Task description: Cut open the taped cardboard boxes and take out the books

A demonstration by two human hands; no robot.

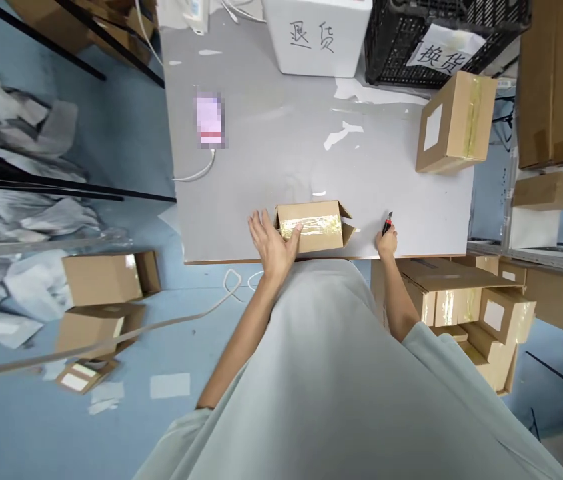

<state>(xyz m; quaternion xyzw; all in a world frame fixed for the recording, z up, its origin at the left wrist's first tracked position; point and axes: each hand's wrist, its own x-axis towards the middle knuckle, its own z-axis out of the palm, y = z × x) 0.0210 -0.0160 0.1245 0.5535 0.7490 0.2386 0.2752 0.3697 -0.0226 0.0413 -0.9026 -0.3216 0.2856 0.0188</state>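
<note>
Resting left hand (274,245), fingers spread, thumb on box (317,227), at white-patched grey table (271,150)'s six o'clock edge; gripping knife (388,224) in curled right hand (387,244) at box's three o'clock; facing, from box, bin (318,59) at twelve, crate (390,47) at one, carton (454,127) at two; overlooking blue floor (186,340), with parcels (64,217) at nine.

Place: parcel-handling workroom | returns bin (317,59) | exchanges crate (387,50) | taped cartons (507,317) | white bags (38,290)

Left hand (276,252) touches a box (317,228); right hand (387,244) holds a knife (387,225).
</note>
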